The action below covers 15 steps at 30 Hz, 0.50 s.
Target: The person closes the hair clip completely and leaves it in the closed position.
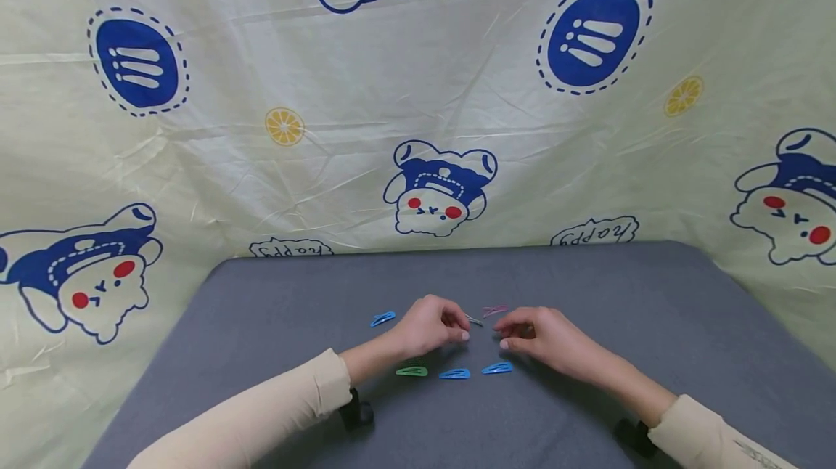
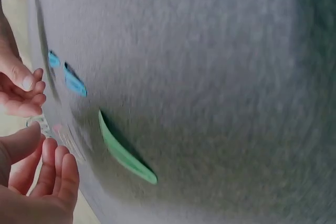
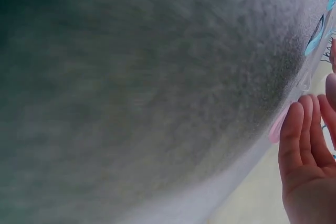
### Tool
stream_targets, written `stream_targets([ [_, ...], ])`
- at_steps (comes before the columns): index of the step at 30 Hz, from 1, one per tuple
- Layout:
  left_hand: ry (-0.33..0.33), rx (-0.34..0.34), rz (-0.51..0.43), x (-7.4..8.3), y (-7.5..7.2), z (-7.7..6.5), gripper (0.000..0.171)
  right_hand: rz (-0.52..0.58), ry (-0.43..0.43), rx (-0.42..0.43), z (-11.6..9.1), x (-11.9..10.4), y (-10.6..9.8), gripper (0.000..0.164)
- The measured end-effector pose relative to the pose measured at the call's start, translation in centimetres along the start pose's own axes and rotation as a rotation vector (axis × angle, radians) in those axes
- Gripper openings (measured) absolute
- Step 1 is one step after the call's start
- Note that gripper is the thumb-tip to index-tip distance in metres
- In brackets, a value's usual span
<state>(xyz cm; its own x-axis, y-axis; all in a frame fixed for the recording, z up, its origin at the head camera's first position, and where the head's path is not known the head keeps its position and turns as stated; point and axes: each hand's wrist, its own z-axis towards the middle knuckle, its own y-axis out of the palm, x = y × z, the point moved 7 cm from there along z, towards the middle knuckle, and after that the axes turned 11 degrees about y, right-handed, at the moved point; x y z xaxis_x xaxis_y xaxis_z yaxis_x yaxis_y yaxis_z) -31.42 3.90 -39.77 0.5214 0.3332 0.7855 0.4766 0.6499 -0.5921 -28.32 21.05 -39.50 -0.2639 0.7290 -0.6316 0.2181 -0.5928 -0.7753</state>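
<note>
Snap hair clips lie spread on the grey cloth. My left hand (image 1: 431, 327) hovers over them with loosely bent fingers, thumb apart from the fingers, and nothing visible in it. Facing it from the right, my right hand (image 1: 551, 338) has relaxed fingers and also holds nothing that I can see. Between the two lies a pale grey clip (image 1: 475, 321), partly behind the left hand. A pink clip (image 1: 495, 310) rests just beyond the right fingertips. Nearer to me are a green clip (image 1: 411, 371), a blue clip (image 1: 454, 374) and another blue clip (image 1: 497, 367).
A third blue clip (image 1: 382, 319) lies left of the left hand. The grey-covered table (image 1: 294, 295) reaches back to a pale curtain (image 1: 353, 77) printed with cartoon bears. Each wrist carries a dark strapped device (image 1: 356, 412).
</note>
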Motion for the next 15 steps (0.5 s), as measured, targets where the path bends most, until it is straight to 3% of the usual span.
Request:
stream_targets([
  [7, -0.055, 0.07, 0.014, -1.4, -1.2, 0.3, 0.007, -0.038, -0.03, 0.021, 1.3, -0.8, 0.1, 0.026],
  [15, -0.075, 0.085, 0.048, -2.4, -1.7, 0.5, 0.01, -0.077, -0.06, 0.025, 2.7, -0.9, 1.0, 0.023],
])
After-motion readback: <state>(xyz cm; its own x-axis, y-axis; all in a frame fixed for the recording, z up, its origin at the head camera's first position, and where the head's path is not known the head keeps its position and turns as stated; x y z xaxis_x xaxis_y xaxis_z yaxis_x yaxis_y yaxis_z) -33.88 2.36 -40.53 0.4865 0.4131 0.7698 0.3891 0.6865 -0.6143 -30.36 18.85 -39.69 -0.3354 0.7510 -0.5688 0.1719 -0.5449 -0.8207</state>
